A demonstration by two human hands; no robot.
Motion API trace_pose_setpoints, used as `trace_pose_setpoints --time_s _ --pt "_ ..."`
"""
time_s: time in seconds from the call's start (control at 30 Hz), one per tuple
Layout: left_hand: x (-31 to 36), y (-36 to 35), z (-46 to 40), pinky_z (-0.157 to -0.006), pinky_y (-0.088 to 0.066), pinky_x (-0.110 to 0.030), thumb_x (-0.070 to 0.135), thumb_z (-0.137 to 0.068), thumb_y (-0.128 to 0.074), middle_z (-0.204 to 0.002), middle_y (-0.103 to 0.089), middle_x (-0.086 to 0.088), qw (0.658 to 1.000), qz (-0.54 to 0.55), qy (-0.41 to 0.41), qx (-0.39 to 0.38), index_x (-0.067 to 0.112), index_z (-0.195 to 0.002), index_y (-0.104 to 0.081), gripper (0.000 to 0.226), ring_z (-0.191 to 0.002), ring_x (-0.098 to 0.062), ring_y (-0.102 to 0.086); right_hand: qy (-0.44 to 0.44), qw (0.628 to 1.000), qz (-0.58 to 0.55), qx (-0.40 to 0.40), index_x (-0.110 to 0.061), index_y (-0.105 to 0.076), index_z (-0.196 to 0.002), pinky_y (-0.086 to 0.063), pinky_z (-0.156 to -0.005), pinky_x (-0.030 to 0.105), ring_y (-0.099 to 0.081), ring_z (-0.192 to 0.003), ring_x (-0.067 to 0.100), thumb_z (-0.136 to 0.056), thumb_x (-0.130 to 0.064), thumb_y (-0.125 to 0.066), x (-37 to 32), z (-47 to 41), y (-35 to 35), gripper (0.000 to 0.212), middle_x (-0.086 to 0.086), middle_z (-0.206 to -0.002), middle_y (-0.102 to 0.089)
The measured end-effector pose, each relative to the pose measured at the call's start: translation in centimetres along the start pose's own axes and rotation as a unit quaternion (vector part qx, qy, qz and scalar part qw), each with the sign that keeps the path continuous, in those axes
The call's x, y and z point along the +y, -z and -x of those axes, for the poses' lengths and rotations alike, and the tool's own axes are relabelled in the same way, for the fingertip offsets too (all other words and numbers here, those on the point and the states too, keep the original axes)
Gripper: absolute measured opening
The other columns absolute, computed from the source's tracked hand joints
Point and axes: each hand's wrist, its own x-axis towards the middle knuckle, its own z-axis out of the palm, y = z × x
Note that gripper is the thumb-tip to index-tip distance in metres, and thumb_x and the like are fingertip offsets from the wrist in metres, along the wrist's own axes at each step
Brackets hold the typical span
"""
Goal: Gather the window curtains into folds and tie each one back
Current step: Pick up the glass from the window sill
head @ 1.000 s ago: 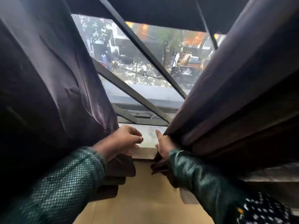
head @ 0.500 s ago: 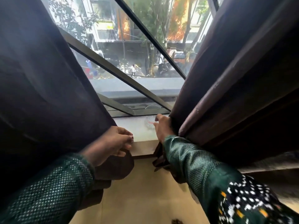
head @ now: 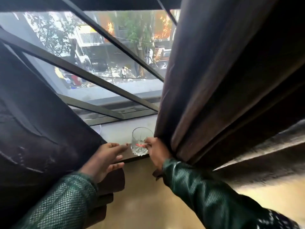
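We look down at a window sill (head: 115,134) between two dark curtains. The left curtain (head: 36,129) hangs bunched on the left side, its lower edge reaching the sill's near corner. The right curtain (head: 222,90) falls in several long folds on the right, its inner edge ending just above the sill.

Our left hand (head: 105,160) is spread, fingers straight and slightly apart, fingertips reaching toward the sill edge; it has hold of nothing. It lies just in front of the left curtain's lower edge; we cannot tell whether it touches the cloth.

Our right hand (head: 156,152) sits at the foot of the right curtain's inner edge, its back against the folds. Its fingers curl toward a clear glass tumbler (head: 140,141) standing on the sill's near edge; they appear to touch its side, but a full grip is not clear.

Both sleeves are dark green. Diagonal window bars (head: 92,76) cross the pane, a street beyond.
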Motion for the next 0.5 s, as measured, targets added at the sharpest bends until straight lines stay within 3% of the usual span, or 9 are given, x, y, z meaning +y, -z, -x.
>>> trace_pose_setpoints --time_s 0.07,0.13,0.2,0.27,0.33,0.4,0.47,0.5 --pt "-0.6 -0.5 0.5 -0.081 -0.047 -0.037 0.012 -0.08 -0.068 -0.138 -0.041 -0.015 1.0 -0.003 -0.013 -0.014 0.012 -0.142 -0.031 0.072 -0.114 -0.026 -0.049 0.007 0.997 -0.071 0.016 0.01 -0.059 -0.102 -0.049 -0.076 0.022 -0.056 -0.1 0.039 -0.094 -0.005 -0.045 0.3 2.1 -0.5 0.022 0.029 -0.105 -0.061" --pt "-1.0 -1.3 1.3 -0.08 -0.048 -0.032 0.003 -0.074 -0.073 -0.142 -0.036 -0.012 0.996 -0.056 -0.058 -0.033 0.021 -0.147 -0.019 0.092 -0.116 -0.024 -0.049 0.034 0.997 -0.057 0.026 0.005 -0.061 -0.095 -0.045 -0.082 0.041 -0.06 -0.093 0.033 -0.091 -0.013 -0.047 0.0 4.4 0.4 0.023 0.023 -0.096 -0.065" --pt "-1.4 -2.4 2.5 -0.07 -0.051 -0.017 -0.007 -0.068 -0.074 -0.135 -0.043 -0.009 0.986 -0.097 -0.126 -0.048 0.02 -0.147 -0.013 0.104 -0.103 -0.015 -0.055 0.103 0.993 -0.032 0.048 -0.001 -0.063 -0.093 -0.046 -0.079 0.041 -0.06 -0.087 0.03 -0.088 -0.026 -0.038 -0.2 6.4 1.9 0.035 0.019 -0.09 -0.066" --pt "-2.2 -3.3 4.4 -0.067 -0.051 -0.012 -0.008 -0.062 -0.079 -0.127 -0.05 -0.008 0.977 -0.118 -0.168 -0.053 0.02 -0.146 -0.016 0.109 -0.094 -0.01 -0.058 0.153 0.988 -0.013 0.027 -0.006 -0.064 -0.091 -0.046 -0.077 0.039 -0.06 -0.084 0.03 -0.082 -0.038 -0.025 -0.2 8.5 3.4 0.052 0.016 -0.086 -0.066" --pt "-3.0 -3.7 6.3 -0.06 -0.054 -0.028 0.009 -0.054 -0.086 -0.114 -0.058 -0.008 0.974 -0.121 -0.188 -0.044 0.03 -0.135 -0.034 0.099 -0.083 -0.017 -0.062 0.167 0.985 -0.033 0.015 -0.007 -0.065 -0.093 -0.048 -0.077 0.039 -0.061 -0.083 0.03 -0.079 -0.041 -0.021 0.2 10.6 4.3 0.058 0.017 -0.086 -0.066" --pt "-3.7 -4.0 8.9 -0.049 -0.049 -0.032 0.022 -0.047 -0.085 -0.101 -0.065 -0.01 0.972 -0.11 -0.206 -0.027 0.031 -0.12 -0.047 0.083 -0.071 -0.021 -0.061 0.189 0.981 -0.029 0.019 -0.011 -0.067 -0.094 -0.053 -0.07 0.033 -0.065 -0.077 0.03 -0.081 -0.036 -0.028 0.2 13.0 5.2 0.049 0.016 -0.085 -0.068" --pt "-4.4 -4.3 11.3 -0.055 -0.054 -0.036 0.031 -0.042 -0.085 -0.096 -0.068 -0.003 0.964 -0.143 -0.225 0.016 0.032 -0.11 -0.053 0.075 -0.077 -0.023 -0.066 0.208 0.976 -0.006 0.063 -0.019 -0.069 -0.091 -0.049 -0.056 0.024 -0.067 -0.067 0.023 -0.08 -0.032 -0.037 0.4 15.4 5.8 0.036 0.008 -0.079 -0.07" --pt "-4.8 -4.4 13.1 -0.06 -0.056 -0.04 0.033 -0.041 -0.085 -0.092 -0.069 0.002 0.959 -0.16 -0.229 0.039 0.032 -0.105 -0.055 0.071 -0.079 -0.022 -0.068 0.218 0.972 -0.007 0.086 -0.023 -0.069 -0.094 -0.048 -0.059 0.022 -0.068 -0.069 0.02 -0.079 -0.033 -0.039 0.6 16.9 6.0 0.035 0.004 -0.082 -0.071"
